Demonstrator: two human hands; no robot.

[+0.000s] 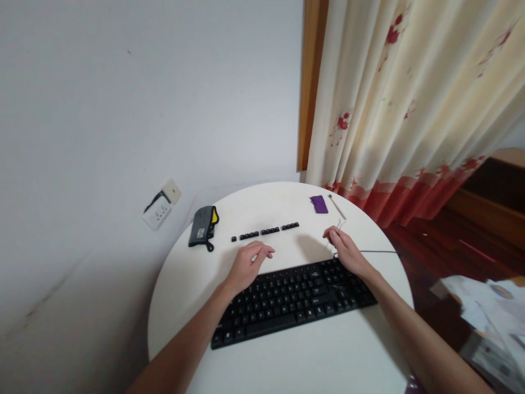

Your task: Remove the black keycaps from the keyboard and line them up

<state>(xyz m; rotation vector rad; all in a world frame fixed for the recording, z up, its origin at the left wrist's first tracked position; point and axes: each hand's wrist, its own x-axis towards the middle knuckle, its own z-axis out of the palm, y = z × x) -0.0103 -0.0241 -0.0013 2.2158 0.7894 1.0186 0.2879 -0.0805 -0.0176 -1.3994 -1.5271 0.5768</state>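
A black keyboard [287,295] lies on the white round table, slightly tilted in view. My left hand [248,262] hovers over its upper left edge, fingers loosely stretched and nothing seen in them. Above the keyboard's upper right end, my right hand [344,249] is closed on a thin wire keycap puller [340,223], whose wire ends stick out on both sides of the fingers. Beyond the hands, loose black keycaps [269,231] lie in a row of small groups, with a single keycap [233,239] at the left end. The keyboard's top row is partly hidden by my hands.
A grey pouch [200,225] with a yellow inside rests at the table's left edge. Toward the back right lie a folded purple cloth [319,204] and a slim brush-like stick [337,207]. A black cable [377,251] runs off the right edge. Wall and curtain [369,109] stand behind.
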